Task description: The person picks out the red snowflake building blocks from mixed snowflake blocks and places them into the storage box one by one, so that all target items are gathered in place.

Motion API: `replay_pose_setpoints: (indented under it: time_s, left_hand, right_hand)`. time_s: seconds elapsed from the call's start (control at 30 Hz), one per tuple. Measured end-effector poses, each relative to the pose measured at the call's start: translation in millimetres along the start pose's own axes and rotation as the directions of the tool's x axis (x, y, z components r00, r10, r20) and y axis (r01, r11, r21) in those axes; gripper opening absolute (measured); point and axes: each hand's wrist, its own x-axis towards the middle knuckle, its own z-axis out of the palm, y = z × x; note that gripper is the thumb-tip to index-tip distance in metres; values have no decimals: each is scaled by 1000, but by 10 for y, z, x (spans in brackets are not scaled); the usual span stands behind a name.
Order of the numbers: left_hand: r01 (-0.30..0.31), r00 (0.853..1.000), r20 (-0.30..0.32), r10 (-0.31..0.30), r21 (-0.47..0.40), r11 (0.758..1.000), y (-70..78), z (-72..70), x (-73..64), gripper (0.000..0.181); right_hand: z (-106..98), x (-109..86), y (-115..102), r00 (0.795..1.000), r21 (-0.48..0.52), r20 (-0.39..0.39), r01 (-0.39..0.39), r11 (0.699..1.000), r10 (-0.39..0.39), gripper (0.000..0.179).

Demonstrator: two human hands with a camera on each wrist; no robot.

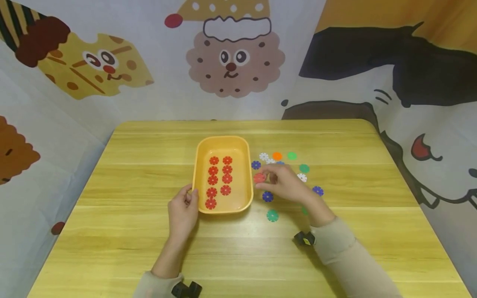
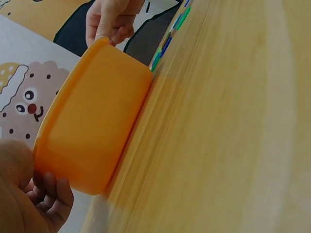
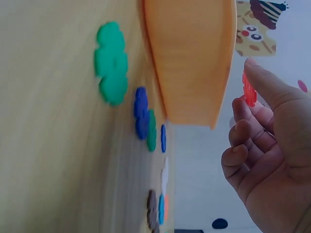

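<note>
A yellow-orange plastic tray [image 1: 238,200] sits on the table, with several red snowflake discs [image 1: 227,169] lying in two columns on its floor. At its near left side my left hand [image 1: 182,213] grips the rim; in the left wrist view the fingers curl against the outer wall [image 2: 97,121]. Just beyond the tray's right rim, my right hand [image 1: 287,182] pinches one more red snowflake disc [image 3: 249,91] between thumb and fingertip. The right wrist view shows that disc raised above the table, beside the tray's upper edge, with the other fingers loosely bent.
Right of the tray, loose discs are scattered around and under my right hand: dark blue [image 1: 267,196], green [image 1: 272,215], white [image 1: 302,177], orange [image 1: 277,156] and others. A wooden table [image 1: 238,265] carries everything. Cartoon-printed cloth [image 1: 160,103] hangs behind it.
</note>
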Motion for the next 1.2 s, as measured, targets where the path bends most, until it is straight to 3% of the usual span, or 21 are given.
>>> replay_pose_setpoints:
  time_s: [0.37, 0.73, 0.9, 1.07, 1.2]
  left_hand:
    - [5, 1000, 5, -5, -6, 1000, -3, -7, -2, 31]
    - [5, 1000, 7, -5, -10, 1000, -17, 1, -3, 31]
    - [3, 1000, 6, -3, -14, 1000, -29, 0, -2, 31]
    - [0, 1000, 8, 0, -19, 1000, -22, -5, -5, 32]
    - [10, 1000, 16, -9, -24, 1000, -7, -4, -5, 32]
  right_hand:
    - [145, 199, -259, 997, -21, 45, 60, 998, -59, 34]
    - [378, 348, -417, 985, -109, 158, 86, 990, -68, 41]
    - [493, 459, -427, 968, -168, 222, 152, 974, -113, 37]
    - [598, 559, -487, 948, -322, 316, 154, 934, -48, 26]
    - [633, 579, -526, 923, -373, 385, 178, 910, -23, 29]
